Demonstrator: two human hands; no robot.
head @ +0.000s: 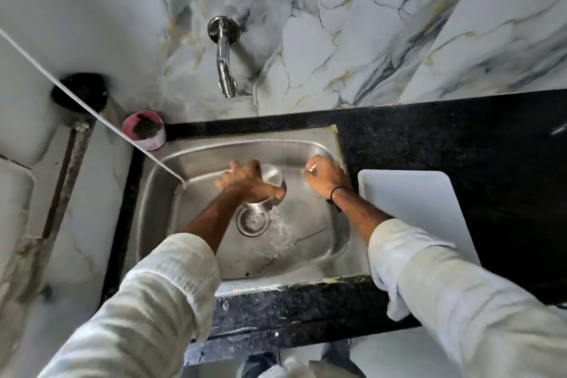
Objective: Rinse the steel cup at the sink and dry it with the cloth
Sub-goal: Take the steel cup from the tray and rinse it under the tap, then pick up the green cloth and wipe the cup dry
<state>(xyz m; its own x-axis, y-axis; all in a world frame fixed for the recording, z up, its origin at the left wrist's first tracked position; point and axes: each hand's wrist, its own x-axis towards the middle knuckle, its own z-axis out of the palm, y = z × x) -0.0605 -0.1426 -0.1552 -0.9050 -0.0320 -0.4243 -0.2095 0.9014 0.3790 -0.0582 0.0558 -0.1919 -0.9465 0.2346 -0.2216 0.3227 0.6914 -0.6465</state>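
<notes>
My left hand (242, 182) is wrapped around the steel cup (271, 176) and holds it tilted over the middle of the steel sink (196, 150). The cup's mouth faces up and to the right. Water splashes on the sink floor just right of the drain (253, 221). My right hand (325, 178) is curled closed at the sink's right rim, apart from the cup. A small white bit shows at its fingertips; I cannot tell what it is. A white cloth (397, 304) hangs over the counter's front edge under my right forearm.
A chrome tap (225, 70) sticks out of the marble wall above the sink; no stream is visible from it. A pink tub (144, 130) stands at the sink's back left corner. A white board (414, 209) lies on the black counter to the right. A thin white line (92, 113) slants down into the basin.
</notes>
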